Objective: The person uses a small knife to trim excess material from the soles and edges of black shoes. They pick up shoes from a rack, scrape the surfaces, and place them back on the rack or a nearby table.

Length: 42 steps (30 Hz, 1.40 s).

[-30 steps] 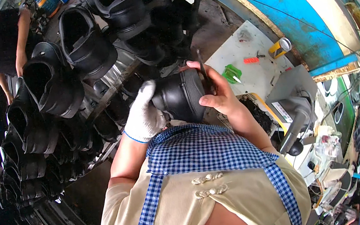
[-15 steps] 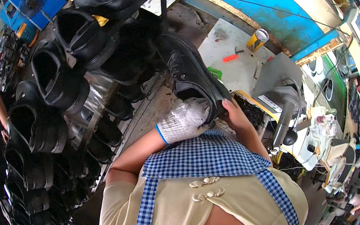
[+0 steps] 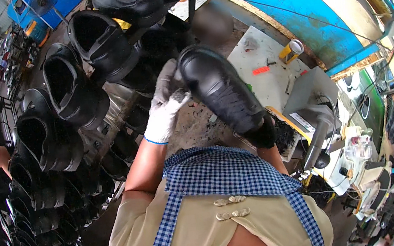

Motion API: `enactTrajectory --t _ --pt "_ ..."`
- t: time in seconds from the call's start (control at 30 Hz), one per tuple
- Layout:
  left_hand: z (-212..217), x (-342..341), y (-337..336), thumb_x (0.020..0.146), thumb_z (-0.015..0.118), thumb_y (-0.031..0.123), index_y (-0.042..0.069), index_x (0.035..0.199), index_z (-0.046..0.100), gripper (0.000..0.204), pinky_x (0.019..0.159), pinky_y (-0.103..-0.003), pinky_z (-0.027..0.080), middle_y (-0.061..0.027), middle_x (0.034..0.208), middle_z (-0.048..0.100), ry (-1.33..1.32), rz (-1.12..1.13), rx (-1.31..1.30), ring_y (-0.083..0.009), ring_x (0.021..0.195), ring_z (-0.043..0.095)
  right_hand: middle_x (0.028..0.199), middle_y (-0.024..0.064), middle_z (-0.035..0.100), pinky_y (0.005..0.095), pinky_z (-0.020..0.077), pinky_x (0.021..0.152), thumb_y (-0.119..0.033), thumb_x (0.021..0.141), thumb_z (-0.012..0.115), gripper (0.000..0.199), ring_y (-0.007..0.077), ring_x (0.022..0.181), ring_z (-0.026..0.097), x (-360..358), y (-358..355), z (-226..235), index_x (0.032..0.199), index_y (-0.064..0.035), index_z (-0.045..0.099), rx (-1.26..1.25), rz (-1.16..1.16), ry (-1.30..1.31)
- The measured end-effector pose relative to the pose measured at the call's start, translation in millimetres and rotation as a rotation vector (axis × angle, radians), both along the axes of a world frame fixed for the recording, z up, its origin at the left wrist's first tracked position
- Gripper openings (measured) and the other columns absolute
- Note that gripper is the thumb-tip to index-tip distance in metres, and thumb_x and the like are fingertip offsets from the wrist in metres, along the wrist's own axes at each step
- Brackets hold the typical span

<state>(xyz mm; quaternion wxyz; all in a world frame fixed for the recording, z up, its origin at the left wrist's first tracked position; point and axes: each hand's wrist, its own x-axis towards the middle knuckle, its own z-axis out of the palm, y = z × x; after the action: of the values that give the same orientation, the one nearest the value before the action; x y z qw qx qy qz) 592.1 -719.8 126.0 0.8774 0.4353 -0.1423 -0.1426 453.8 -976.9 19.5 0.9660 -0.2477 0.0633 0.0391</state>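
A black leather shoe [image 3: 220,89] is raised over my apron, its toe pointing up and away and its upper facing me. At its heel end my right forearm [image 3: 271,155] comes up from below. My right hand is hidden behind the shoe and bears it there. My left hand [image 3: 164,105], in a white knitted glove with greyed fingers and blue cuff edging, is beside the toe's left edge. Its fingers are stretched out, with the thumb apart. Whether the fingertips touch the toe, I cannot tell.
Racks of black shoes [image 3: 61,84] fill the left side. At the right stand a white worktable [image 3: 265,87] with an orange-red piece [image 3: 261,70], a yellow can [image 3: 291,51], a grey metal housing [image 3: 311,88] and a dark cylindrical arm [image 3: 314,141]. Behind is a blue panel [image 3: 285,0].
The shoe has been turned, so its upper now faces me instead of its opening. My gloved left hand has left the opening and moved up and left beside the toe. My right hand has become hidden.
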Motion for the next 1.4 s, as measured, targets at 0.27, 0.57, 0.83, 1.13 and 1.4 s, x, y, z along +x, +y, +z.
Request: enactTrajectory --t 0.27,0.57,0.83,1.13,1.4 --pt "-8.7 16.2 22.3 0.073 0.080 0.016 0.002 0.137 0.042 0.076 0.107 -0.036 0.039 -0.0081 0.128 0.057 -0.044 -0.022 -0.087 -0.0209 0.121 0.052 0.134 0.0201 0.053 0.0434 0.0407 0.107 -0.042 0.061 0.081 0.099 0.0312 0.122 0.054 -1.5 -15.5 13.9 0.139 0.0036 0.041 -0.336 0.069 0.030" --pt "-28.8 19.3 44.8 0.070 0.078 0.012 0.004 0.138 0.040 0.078 0.108 -0.042 0.042 -0.0102 0.130 0.056 0.119 -0.054 -0.175 -0.0258 0.121 0.054 0.131 0.0190 0.053 0.0379 0.0388 0.106 -0.043 0.063 0.079 0.099 0.0288 0.121 0.054 -2.7 -13.4 74.5 0.139 0.0061 0.040 -0.664 -0.047 0.011" --pt "11.6 -5.4 22.3 0.062 0.086 0.010 0.005 0.145 0.033 0.098 0.108 -0.037 0.038 -0.0102 0.139 0.046 -0.141 0.068 0.080 -0.0234 0.127 0.048 0.134 0.0191 0.055 0.0477 0.0434 0.105 -0.045 0.095 0.049 0.061 0.0315 0.120 0.056 14.7 -8.1 -18.1 0.138 -0.0012 0.045 0.114 -0.022 0.127" --pt "20.8 -23.7 29.8 0.065 0.088 0.015 0.005 0.145 0.035 0.097 0.106 -0.035 0.040 -0.0108 0.137 0.048 -0.264 0.087 0.275 -0.0210 0.123 0.050 0.131 0.0163 0.058 0.0579 0.0584 0.072 -0.044 0.094 0.050 0.053 0.0293 0.108 0.064 7.5 29.0 -0.4 0.136 -0.0111 0.049 0.265 0.340 -0.048" --pt "7.0 -22.9 40.6 0.078 0.077 0.005 0.000 0.135 0.042 0.067 0.104 -0.034 0.040 -0.0109 0.129 0.054 -0.211 0.300 0.193 -0.0192 0.119 0.052 0.119 0.0153 0.064 0.0391 0.0548 0.085 -0.038 0.102 0.042 0.047 0.0255 0.104 0.066 27.5 37.4 16.4 0.134 -0.0051 0.050 -0.120 0.068 0.486"
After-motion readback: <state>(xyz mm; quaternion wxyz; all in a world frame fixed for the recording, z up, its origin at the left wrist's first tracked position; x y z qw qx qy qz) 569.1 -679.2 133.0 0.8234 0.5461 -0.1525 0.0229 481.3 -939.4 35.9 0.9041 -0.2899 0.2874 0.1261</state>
